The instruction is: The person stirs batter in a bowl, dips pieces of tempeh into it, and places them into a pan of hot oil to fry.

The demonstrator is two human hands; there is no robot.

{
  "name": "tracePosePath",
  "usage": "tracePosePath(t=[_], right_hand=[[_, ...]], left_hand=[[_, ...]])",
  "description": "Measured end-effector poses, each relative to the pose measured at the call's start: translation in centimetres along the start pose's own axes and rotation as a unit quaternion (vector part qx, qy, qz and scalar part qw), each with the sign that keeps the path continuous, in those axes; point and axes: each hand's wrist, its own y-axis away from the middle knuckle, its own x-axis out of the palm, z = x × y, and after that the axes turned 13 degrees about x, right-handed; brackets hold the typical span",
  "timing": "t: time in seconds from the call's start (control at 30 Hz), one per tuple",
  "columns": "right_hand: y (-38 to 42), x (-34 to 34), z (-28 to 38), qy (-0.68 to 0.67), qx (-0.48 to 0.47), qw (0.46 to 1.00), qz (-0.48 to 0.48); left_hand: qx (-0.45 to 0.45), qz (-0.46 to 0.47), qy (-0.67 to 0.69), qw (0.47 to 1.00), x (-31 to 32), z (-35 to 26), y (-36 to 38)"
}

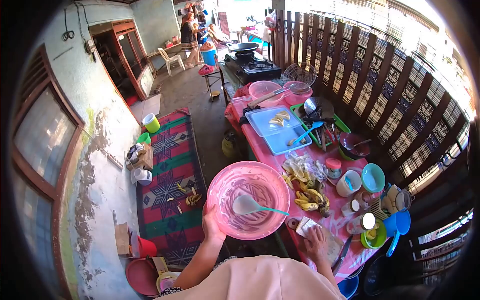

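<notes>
The left hand (211,222) held a large pink bowl (248,199) by its near-left rim, thumb over the edge, its grip clenched on the plastic. The bowl was lifted off the worktop (270,159) and hung beside its left edge, over the floor, tilted a little toward the camera so that the smeared inside showed. In the bowl lay a ladle (246,205) with a pale scoop and a teal handle, the handle running out over the right rim.

The right hand (316,243) lay palm down at the near end of the worktop, fingers spread flat on a wooden cutting board (332,242); its grip was released and grasped nothing. A pale slab (306,226) lay just beyond the fingertips, and a knife (344,248) lay just right of the board.

Right of the bowl a heap of bananas (306,192) and peels lay on the pink cover. Farther right stood a white cup (348,183), a teal bowl (373,177) and a blue jug (398,224). Farther along the worktop sat a light blue tray (276,131) with banana pieces, then a green tray (320,120) of utensils, and at the far end a gas stove (256,67) with a wok (243,47). On the floor to the left lay a patterned rug (172,175).
</notes>
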Motion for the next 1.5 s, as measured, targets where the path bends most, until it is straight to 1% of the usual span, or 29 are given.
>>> tracePosePath(t=[0.1,0.13,0.17,0.2,0.27,0.3,0.33,0.37,0.4,0.47,0.53,0.57,0.63,0.67,0.73,0.77,0.83,0.87,0.9,0.97,1.0,1.03,1.1,1.13,1.2,1.23,1.3,1.33,1.5], right_hand=[[-0.7,-0.9,1.7,-0.054,0.018,0.998,-0.042],[-1.0,-1.5,2.7,-0.094,0.084,0.991,-0.049],[-1.4,-1.7,3.7,-0.132,0.154,0.978,-0.057],[-2.1,-1.2,4.5,-0.145,0.146,0.972,-0.115],[-4.0,-1.7,7.5,-0.146,0.125,0.967,-0.166],[-5.1,-1.9,9.1,-0.164,0.154,0.963,-0.150],[-6.5,-1.7,10.7,-0.191,0.123,0.957,-0.181],[-7.6,-1.2,11.9,-0.211,0.124,0.953,-0.176],[-8.9,-1.1,13.8,-0.207,0.114,0.954,-0.183],[-11.2,-0.7,18.2,-0.199,0.110,0.955,-0.191],[-13.3,0.1,22.7,-0.243,0.080,0.957,-0.136],[-14.1,0.5,24.7,-0.241,0.084,0.957,-0.138],[-15.4,1.3,28.1,-0.272,0.026,0.961,-0.044],[-16.0,2.1,29.2,-0.267,0.033,0.962,-0.047],[-17.0,3.6,30.5,-0.279,-0.016,0.960,0.010],[-17.4,4.0,30.9,-0.274,-0.006,0.962,0.003],[-18.6,4.3,31.2,-0.101,-0.039,0.993,-0.049],[-18.9,4.3,31.0,-0.060,-0.006,0.998,-0.032],[-19.4,4.1,30.6,-0.054,0.005,0.998,-0.039],[-20.3,3.7,29.6,-0.023,0.003,0.999,0.041],[-20.8,3.4,29.3,-0.018,0.009,0.999,0.037],[-21.3,3.1,29.0,-0.018,0.011,0.999,0.038],[-22.7,2.8,28.0,-0.050,0.082,0.993,0.071],[-23.4,2.9,27.4,-0.052,0.089,0.992,0.066],[-25.0,3.3,26.1,-0.069,0.046,0.996,0.041],[-25.7,3.5,25.7,-0.075,0.074,0.994,0.025],[-27.2,3.6,24.8,-0.030,0.055,0.998,-0.003],[-27.6,3.6,24.2,-0.031,0.084,0.996,-0.015],[-29.2,2.5,22.7,0.046,0.124,0.989,-0.064]], left_hand=[[0.037,-0.005,-0.008,0.999,0.4,-0.8,-1.0],[0.058,-0.012,-0.011,0.998,0.5,-1.1,-1.6],[0.052,-0.010,-0.013,0.999,0.5,-1.5,-2.5],[0.033,-0.005,0.010,0.999,0.2,-2.0,-3.7],[0.012,-0.016,0.019,1.000,-0.7,-2.8,-6.0],[0.016,-0.028,0.008,0.999,-1.2,-3.3,-7.5],[0.009,-0.015,0.006,1.000,-1.6,-3.9,-8.8],[0.005,-0.002,0.008,1.000,-2.0,-4.6,-10.3],[0.038,-0.006,-0.010,0.999,-3.6,-4.5,-12.4],[0.030,-0.001,0.009,1.000,-4.1,-5.7,-15.0],[0.019,-0.010,0.032,0.999,-4.4,-6.7,-17.2],[0.014,-0.008,0.032,0.999,-4.8,-6.6,-18.4],[0.034,0.020,-0.034,0.999,-5.1,-6.3,-20.7],[0.025,0.024,-0.035,0.999,-4.8,-6.1,-21.5],[0.003,0.006,-0.067,0.998,-2.1,-6.5,-21.6],[-0.008,0.014,-0.068,0.998,-2.1,-6.0,-22.2],[-0.051,0.066,-0.056,0.995,-1.0,-4.6,-23.5],[-0.089,0.088,-0.026,0.992,0.0,-4.3,-23.6],[-0.099,0.098,-0.026,0.990,0.8,-3.4,-24.1],[-0.067,0.128,-0.031,0.989,1.8,-2.0,-24.9],[-0.088,0.098,-0.005,0.991,3.4,-1.9,-24.9],[-0.091,0.098,-0.006,0.991,4.0,-1.4,-25.5],[-0.114,0.116,-0.018,0.987,5.4,0.0,-26.8],[-0.118,0.123,-0.021,0.985,6.3,0.6,-27.3],[-0.122,0.128,-0.040,0.983,9.0,1.7,-28.3],[-0.139,0.152,-0.054,0.977,10.2,2.4,-29.0],[-0.137,0.184,-0.084,0.970,12.1,3.9,-30.1],[-0.133,0.198,-0.101,0.966,13.2,4.7,-30.3],[-0.242,0.271,-0.114,0.925,19.0,8.1,-30.2]])
